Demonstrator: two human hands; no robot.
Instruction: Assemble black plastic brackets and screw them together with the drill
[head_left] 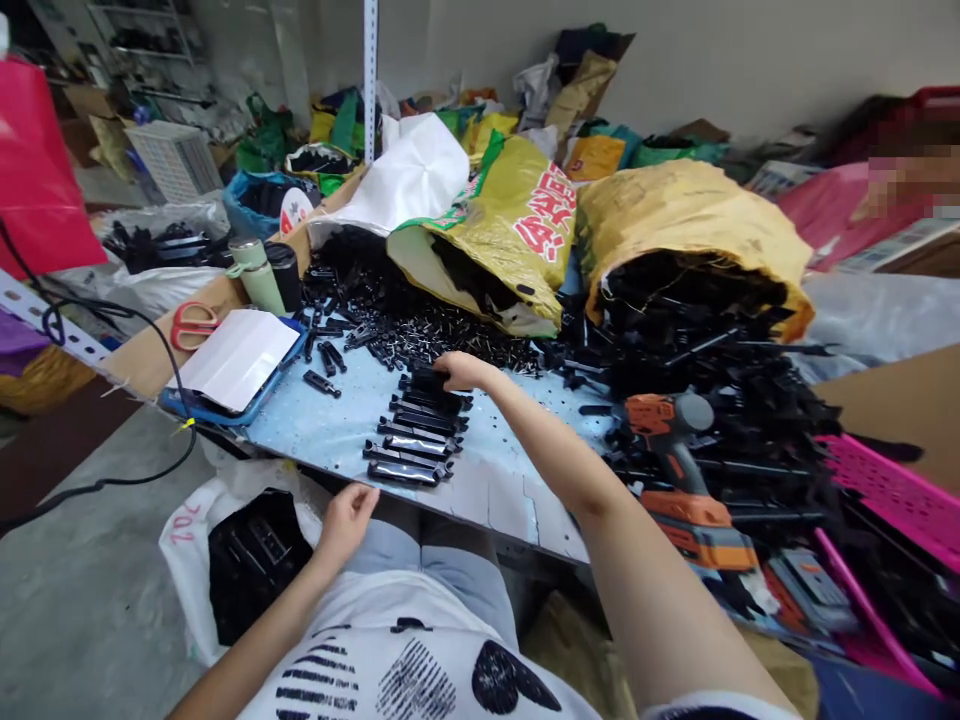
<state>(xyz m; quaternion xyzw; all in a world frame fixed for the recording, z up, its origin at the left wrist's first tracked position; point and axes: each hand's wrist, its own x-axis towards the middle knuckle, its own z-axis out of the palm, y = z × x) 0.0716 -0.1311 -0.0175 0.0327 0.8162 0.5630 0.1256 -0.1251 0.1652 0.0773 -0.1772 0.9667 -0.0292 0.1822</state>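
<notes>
My right hand [459, 370] reaches to the far end of a row of black plastic parts [412, 445] on the light blue tabletop. Its fingers are bent down around a black part there, which they partly hide. The long, narrow parts lie side by side, several of them, with forked ends, and some have a shiny face. At the table's front edge, my left hand [351, 518] hovers near the closest part, apart from it. The left fingers are drawn together with the thumb, and nothing shows in them.
Behind the row spreads a heap of small black pieces [442, 335] below a yellow-green sack [517, 230] and a tan sack [690, 215]. An orange cordless drill [679, 470] lies at right on black parts. Scissors [195, 325], a paper-topped tray [236, 360] and a green bottle [257, 277] sit left.
</notes>
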